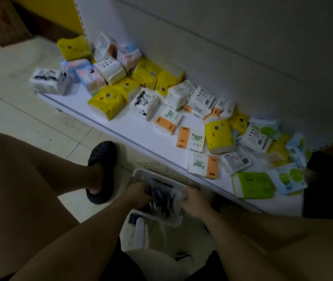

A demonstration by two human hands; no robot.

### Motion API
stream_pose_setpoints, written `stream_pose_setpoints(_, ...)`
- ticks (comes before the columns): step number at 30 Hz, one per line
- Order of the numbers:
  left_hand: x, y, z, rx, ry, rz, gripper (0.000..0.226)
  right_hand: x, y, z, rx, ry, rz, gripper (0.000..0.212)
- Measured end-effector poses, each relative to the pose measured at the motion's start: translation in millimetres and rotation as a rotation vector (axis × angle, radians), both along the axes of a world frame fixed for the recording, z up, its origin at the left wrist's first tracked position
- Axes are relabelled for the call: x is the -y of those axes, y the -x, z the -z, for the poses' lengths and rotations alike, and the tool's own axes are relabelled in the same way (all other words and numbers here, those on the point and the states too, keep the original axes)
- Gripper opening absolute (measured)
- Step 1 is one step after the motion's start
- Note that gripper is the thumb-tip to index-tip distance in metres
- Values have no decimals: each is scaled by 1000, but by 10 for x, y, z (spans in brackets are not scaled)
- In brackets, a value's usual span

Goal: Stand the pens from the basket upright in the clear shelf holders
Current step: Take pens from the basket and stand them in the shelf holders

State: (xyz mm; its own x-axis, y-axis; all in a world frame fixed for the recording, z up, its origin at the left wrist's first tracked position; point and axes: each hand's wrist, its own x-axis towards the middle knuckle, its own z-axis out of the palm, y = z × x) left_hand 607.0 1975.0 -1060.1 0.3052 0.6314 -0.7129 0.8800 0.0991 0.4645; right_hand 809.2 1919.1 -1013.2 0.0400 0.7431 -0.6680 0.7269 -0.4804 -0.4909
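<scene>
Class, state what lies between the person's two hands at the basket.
Head view: slim dark pens, heaped in the translucent white plastic basket, lie between the left hand and right hand.

Low shelf (141,134) — thick with tissue packs (219,136)

You wear one black clog (101,171) and dark cloth (125,266) at the lap.
The clog has small holes across its top and sits on a bare foot; your left hand (139,192), right hand (192,201), forearms and legs are uncovered.

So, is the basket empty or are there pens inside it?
Not empty: a pile of dark pens lies inside the basket, between the left hand and right hand.
</scene>
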Motion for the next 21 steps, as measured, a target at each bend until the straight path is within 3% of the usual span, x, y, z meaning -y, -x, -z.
stream_pose_setpoints(6,-74,-92,378,-7,84,-55,23,-25,166,288,49,174,-125,35)
stream_pose_setpoints(14,-186,-131,840,100,180,-177,31,23,382,468,17,320,4,26)
stream_pose_setpoints(19,-235,-181,1047,181,259,-177,44,-106,385,467,8,378,11,34)
stream_pose_setpoints(21,-193,-220,1084,229,290,-203,52,-183,427,443,9,409,44,17)
